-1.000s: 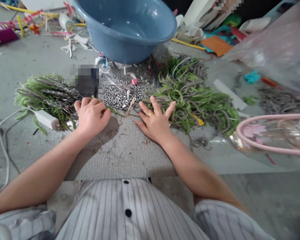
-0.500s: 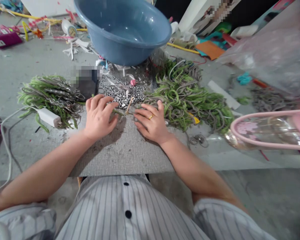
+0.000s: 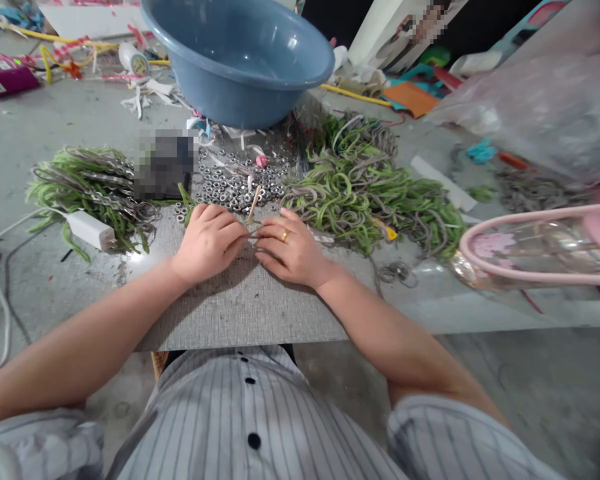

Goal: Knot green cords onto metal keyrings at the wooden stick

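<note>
My left hand (image 3: 213, 240) is closed, its fingers pinched around a green and grey cord (image 3: 185, 197) whose green end sticks up behind the knuckles. My right hand (image 3: 293, 250), with a gold ring on one finger, meets it from the other side. Its fingers close on the thin grey part of the cord between the two hands; the fingertips hide most of it. Just behind the fingertips a thin wooden stick (image 3: 255, 203) slants up. Beyond it lie many small metal rings (image 3: 225, 190). To the right spreads a heap of green and grey cords (image 3: 370, 193).
A blue basin (image 3: 245, 100) stands at the back. On the left are a bundle of cords with metal chains (image 3: 90, 180), a white charger plug (image 3: 90, 230) and a dark, partly blurred object (image 3: 165, 167). A pink-rimmed clear bottle (image 3: 540, 247) lies right, near a plastic bag (image 3: 535, 113).
My hands have come closer together, and the left fingers have curled in more. The cord's green end now rises behind my left hand. The view has shifted slightly.
</note>
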### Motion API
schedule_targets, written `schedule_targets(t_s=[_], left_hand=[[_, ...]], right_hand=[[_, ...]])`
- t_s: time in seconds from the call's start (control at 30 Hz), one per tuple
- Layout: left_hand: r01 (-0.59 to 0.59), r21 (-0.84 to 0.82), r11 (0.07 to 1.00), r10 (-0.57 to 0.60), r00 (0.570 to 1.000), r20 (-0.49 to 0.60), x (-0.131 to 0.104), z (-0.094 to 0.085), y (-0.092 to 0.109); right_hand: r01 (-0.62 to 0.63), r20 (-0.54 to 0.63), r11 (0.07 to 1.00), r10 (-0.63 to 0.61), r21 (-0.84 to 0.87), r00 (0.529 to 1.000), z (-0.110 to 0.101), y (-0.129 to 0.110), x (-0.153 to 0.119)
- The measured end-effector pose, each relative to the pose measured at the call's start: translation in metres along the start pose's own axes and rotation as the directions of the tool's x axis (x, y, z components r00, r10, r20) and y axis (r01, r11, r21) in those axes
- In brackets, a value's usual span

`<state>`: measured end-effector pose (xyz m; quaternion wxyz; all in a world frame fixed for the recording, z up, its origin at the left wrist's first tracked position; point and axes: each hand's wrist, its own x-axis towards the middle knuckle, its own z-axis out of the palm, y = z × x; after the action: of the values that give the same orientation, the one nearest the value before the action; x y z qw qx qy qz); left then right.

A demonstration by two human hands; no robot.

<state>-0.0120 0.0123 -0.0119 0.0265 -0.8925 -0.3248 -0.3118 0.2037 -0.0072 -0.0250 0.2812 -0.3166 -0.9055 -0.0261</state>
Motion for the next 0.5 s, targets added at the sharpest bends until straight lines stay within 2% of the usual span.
schedule_targets(t_s=[0.13, 0.23, 0.3, 0.37, 0.43, 0.5], left_hand=[[0.115, -0.185, 0.976, -0.118, 0.993, -0.008, 0.002, -0.007, -0.003], [0.216, -0.396, 0.893, -0.247, 0.969, -0.029, 0.004, -0.011, -0.007], [0.305, -0.532, 0.790, -0.370, 0.929, -0.016, 0.005, -0.013, -0.009], [0.377, -0.645, 0.665, -0.491, 0.871, 0.002, 0.006, -0.013, -0.011], [0.392, -0.743, 0.543, -0.564, 0.825, 0.022, 0.008, -0.013, -0.014], [0.372, -0.823, 0.429, -0.586, 0.808, 0.060, 0.011, -0.016, -0.017]], right_hand=[[-0.124, 0.051, 0.992, 0.122, 0.035, 0.991, 0.000, 0.016, -0.002], [-0.250, 0.028, 0.967, 0.249, 0.040, 0.968, -0.002, 0.029, -0.006], [-0.312, -0.021, 0.950, 0.312, 0.033, 0.950, -0.003, 0.036, -0.008], [-0.353, -0.081, 0.936, 0.353, 0.014, 0.932, -0.004, 0.042, -0.011], [-0.386, -0.128, 0.923, 0.381, -0.016, 0.916, -0.004, 0.046, -0.013], [-0.420, -0.145, 0.906, 0.409, -0.048, 0.901, -0.003, 0.050, -0.015]])
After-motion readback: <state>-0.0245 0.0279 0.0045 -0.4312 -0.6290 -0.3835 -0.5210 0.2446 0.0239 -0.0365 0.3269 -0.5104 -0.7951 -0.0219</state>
